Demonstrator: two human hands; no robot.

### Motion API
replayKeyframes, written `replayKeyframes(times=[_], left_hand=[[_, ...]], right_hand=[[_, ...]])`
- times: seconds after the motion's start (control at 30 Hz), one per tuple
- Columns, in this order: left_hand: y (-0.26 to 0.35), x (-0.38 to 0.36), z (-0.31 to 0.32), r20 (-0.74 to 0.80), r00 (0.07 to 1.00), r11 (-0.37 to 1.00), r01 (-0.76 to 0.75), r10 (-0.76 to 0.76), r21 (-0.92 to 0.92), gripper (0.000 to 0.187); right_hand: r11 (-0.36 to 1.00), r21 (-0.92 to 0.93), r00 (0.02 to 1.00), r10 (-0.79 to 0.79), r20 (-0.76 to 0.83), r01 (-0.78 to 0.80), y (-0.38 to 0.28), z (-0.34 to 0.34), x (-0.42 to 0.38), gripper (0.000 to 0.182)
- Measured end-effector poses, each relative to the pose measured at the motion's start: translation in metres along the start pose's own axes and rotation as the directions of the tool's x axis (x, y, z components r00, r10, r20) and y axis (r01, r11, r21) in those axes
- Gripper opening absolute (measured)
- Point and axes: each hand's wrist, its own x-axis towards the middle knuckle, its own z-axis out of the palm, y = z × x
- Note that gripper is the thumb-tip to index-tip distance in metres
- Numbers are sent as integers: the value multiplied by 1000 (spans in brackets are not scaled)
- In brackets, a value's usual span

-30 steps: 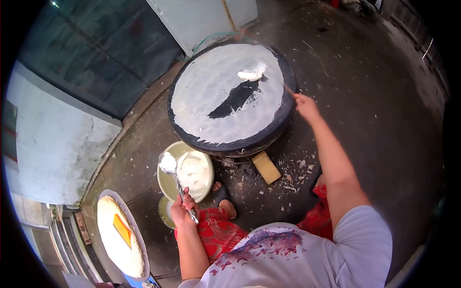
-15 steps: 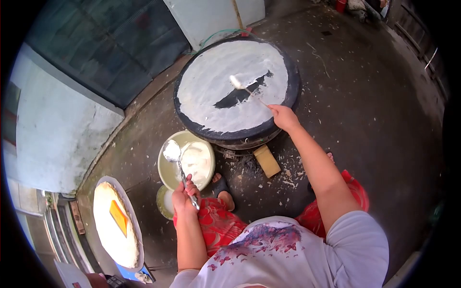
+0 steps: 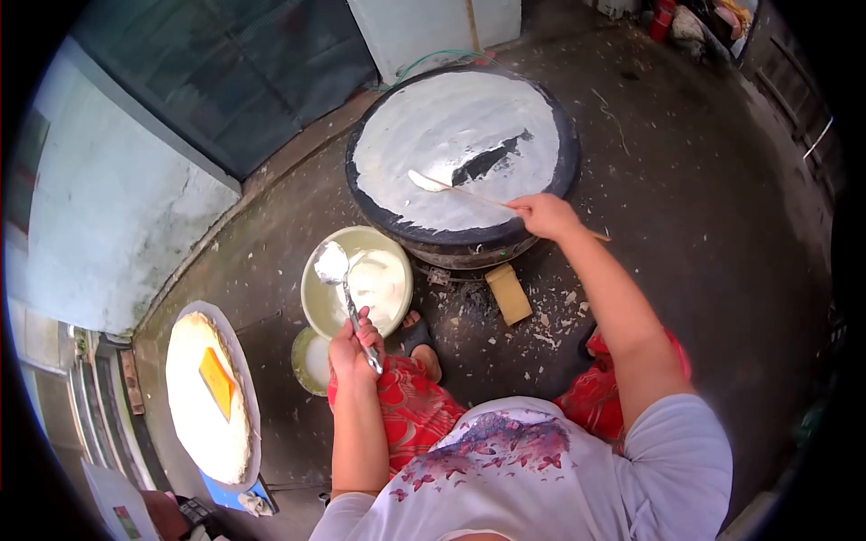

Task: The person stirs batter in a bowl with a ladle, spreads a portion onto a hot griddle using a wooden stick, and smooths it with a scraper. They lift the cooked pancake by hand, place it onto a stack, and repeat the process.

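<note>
My right hand (image 3: pixel 547 216) is closed on the thin stick handle of a batter spreader (image 3: pixel 428 181). The spreader's white-coated head rests on a thin batter layer (image 3: pixel 424 113) that covers a large round black griddle (image 3: pixel 569 144). A dark uncovered strip (image 3: pixel 487 161) shows in the layer, just right of the spreader's head. My left hand (image 3: pixel 354 347) grips the handle of a metal ladle (image 3: pixel 332 262), its bowl smeared with white. The ladle hangs over the left side of a pale basin (image 3: pixel 311 302) holding thick white batter (image 3: pixel 379 287).
Below the basin sits a smaller green bowl (image 3: pixel 302 365) with whitish contents. At left, a stack of round flat sheets (image 3: pixel 194 397) carries an orange scraper (image 3: pixel 216 382). A yellowish block (image 3: pixel 510 296) lies before the griddle amid scattered flakes. A red cylinder (image 3: pixel 661 20) stands far back.
The spreader's head has moved left and towards me across the griddle, and the left part of the dark strip is now covered with batter. My left hand still holds the ladle.
</note>
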Motion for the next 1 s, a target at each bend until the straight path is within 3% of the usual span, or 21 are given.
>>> replayKeyframes(times=[0.1,0.17,0.2,0.27,0.37,0.43,0.57,0.63,0.67,0.73,0.77,0.8,0.87,0.9,0.93,0.97,1.0], left_hand=[[6,0,-5,18,998,998,54,-54,-25,36],[6,0,-8,20,999,1000,32,-32,-1,36],[5,-1,-8,19,999,999,32,-32,-3,36],[5,-3,-6,32,999,1000,16,-15,-4,35],[6,-3,-6,37,999,999,38,-37,-13,35],[7,-2,-5,24,998,998,51,-50,-23,35],[5,-7,-6,-9,999,999,46,-47,-25,35],[5,-5,-8,5,999,999,41,-41,-22,35],[6,-4,-8,17,999,999,31,-30,-15,34],[6,-4,-7,26,999,999,36,-36,-19,34],[6,-4,-7,32,999,999,39,-38,-25,34],[6,-4,-5,30,999,999,38,-37,-18,34],[5,-6,-4,14,999,999,43,-43,-10,35],[5,-6,-7,11,999,999,43,-43,-8,35],[6,-5,-9,8,999,999,49,-49,-7,35],[5,-3,-8,13,998,998,59,-59,-7,35],[4,-2,-6,21,998,998,65,-64,-6,35]], right_hand=[[992,-97,991,95,95,-85,4,-25,-13,26],[957,-288,938,-82,-337,-20,10,-12,-27,30],[957,-290,939,-82,-335,-19,7,0,-34,30],[918,-382,814,-302,-496,108,-10,38,-45,37],[855,-484,849,-387,-359,185,-16,94,-51,41],[861,-490,874,-340,-347,140,-12,110,-51,39],[870,-492,914,-178,-363,-26,10,79,-42,42],[996,-76,882,13,-471,-55,7,71,-43,44],[1000,-27,865,-27,-502,16,-2,75,-49,44],[992,-112,938,-90,-335,55,-22,78,-70,44],[968,-221,928,-186,-322,118,-10,89,-70,48],[970,-215,928,-181,-324,114,-1,83,-68,48],[911,-409,914,-116,-388,-58,19,64,-53,48],[911,-399,893,-90,-441,-105,26,56,-46,43],[937,-329,849,-78,-523,-117,29,51,-41,39],[957,221,884,264,-386,-190,29,48,-36,38],[668,684,878,472,-86,-292,27,47,-32,37]])
